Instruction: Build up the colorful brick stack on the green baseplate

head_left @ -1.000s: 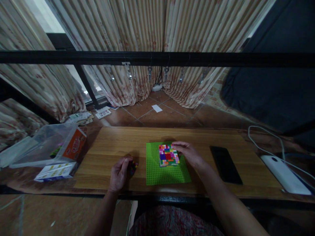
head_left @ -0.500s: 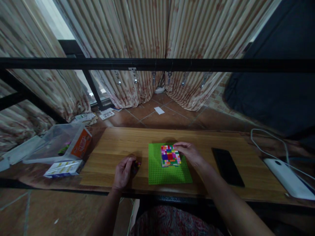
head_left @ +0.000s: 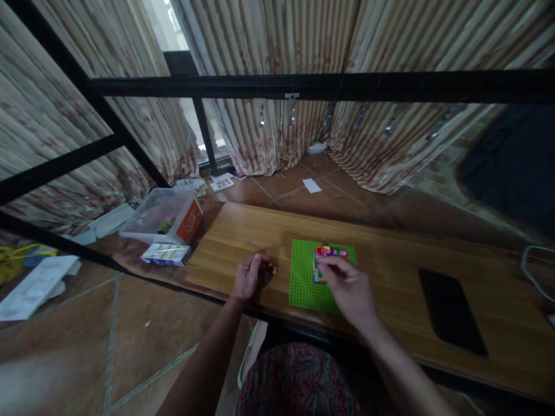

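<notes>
On the wooden board lies a green studded baseplate (head_left: 299, 283), bearing a square stack of multicoloured toy bricks (head_left: 332, 251). My right hand (head_left: 353, 289) is over the stack's near right part and hides much of it. Its thumb and fingers are pinched together at the top, and whatever is between them cannot be made out. Left of the baseplate, my left hand (head_left: 248, 277) rests on the board with curled fingers. A small heap of loose toy bricks (head_left: 269, 270) lies right against those fingertips; what the fingers grip is hidden.
A black phone-like slab (head_left: 453, 312) lies on the wooden board (head_left: 390, 248) to the right. At the left stand a clear plastic bin (head_left: 151, 214) and a small box (head_left: 166, 254). A black metal bar (head_left: 260, 85) crosses beyond the board, before striped curtains (head_left: 299, 34).
The view has swung left, so everything sits further right. My right hand has moved from the stack's far right corner to over its near part. My left hand stays by the loose bricks.
</notes>
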